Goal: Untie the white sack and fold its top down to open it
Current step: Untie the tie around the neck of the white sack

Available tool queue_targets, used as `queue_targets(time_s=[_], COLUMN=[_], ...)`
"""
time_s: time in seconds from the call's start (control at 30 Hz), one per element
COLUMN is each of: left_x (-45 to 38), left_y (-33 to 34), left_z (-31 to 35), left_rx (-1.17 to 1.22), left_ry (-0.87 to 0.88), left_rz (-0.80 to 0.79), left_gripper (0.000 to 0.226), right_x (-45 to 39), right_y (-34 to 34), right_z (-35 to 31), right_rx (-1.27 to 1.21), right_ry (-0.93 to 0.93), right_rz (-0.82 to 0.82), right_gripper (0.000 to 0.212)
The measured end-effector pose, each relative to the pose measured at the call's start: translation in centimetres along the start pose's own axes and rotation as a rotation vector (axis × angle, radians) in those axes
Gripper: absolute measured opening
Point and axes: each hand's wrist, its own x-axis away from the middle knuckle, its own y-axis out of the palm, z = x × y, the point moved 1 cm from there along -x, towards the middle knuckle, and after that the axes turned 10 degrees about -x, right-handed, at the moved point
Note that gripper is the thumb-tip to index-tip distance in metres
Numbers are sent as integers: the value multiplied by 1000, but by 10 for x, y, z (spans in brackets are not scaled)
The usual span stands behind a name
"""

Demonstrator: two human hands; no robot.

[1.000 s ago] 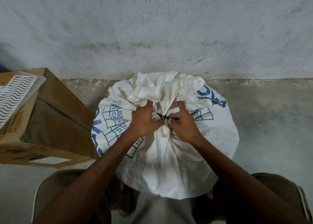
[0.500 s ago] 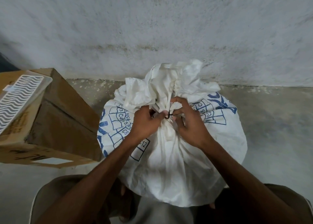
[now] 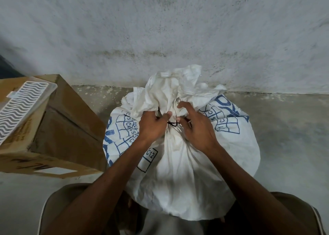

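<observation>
A full white sack (image 3: pixel 181 172) with blue printing stands on the floor between my knees. Its neck is gathered and bound by a thin black tie (image 3: pixel 172 124), and the loose crumpled top (image 3: pixel 176 87) stands up above it. My left hand (image 3: pixel 153 126) is closed on the neck just left of the tie, thumb pressed against the fabric. My right hand (image 3: pixel 197 126) sits right of the tie, fingertips curled in at the black string, index finger raised over the neck. Whether the knot is loose cannot be told.
A brown cardboard box (image 3: pixel 58 128) stands close to the sack's left, with a clear tray with a wavy pattern (image 3: pixel 19 106) on top. A rough grey wall (image 3: pixel 160 35) runs right behind the sack. Bare concrete floor (image 3: pixel 288 137) lies to the right.
The sack's loose top has risen more upright. My right hand's fingers have spread and lifted a little at the tie. My left hand keeps its grip on the neck.
</observation>
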Motion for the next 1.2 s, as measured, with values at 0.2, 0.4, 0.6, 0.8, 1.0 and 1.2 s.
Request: queue_targets(time_s=[0.2, 0.4, 0.6, 0.8, 1.0, 1.2], left_x=[5, 5, 4, 28, 23, 23], left_y=[0, -1, -5, 4, -4, -8], left_z=[4, 3, 7, 8, 0, 2], left_rx=[-5, 10, -141, -564, -697, -752], left_ry=[-13, -29, 111, 433, 715, 644], left_rz=[-4, -1, -34, 32, -59, 25], left_gripper=[31, 25, 34, 36, 15, 16], right_x=[-2, 8, 11, 3, 5, 11], right_y=[-3, -3, 2, -10, -11, -5], right_z=[2, -10, 3, 20, 25, 29], right_rx=[-209, 80, 106, 46, 44, 57], right_ry=[239, 7, -210, -116, -42, 34], right_rz=[97, 257, 35, 78, -32, -38], right_gripper=[23, 15, 28, 22, 13, 11])
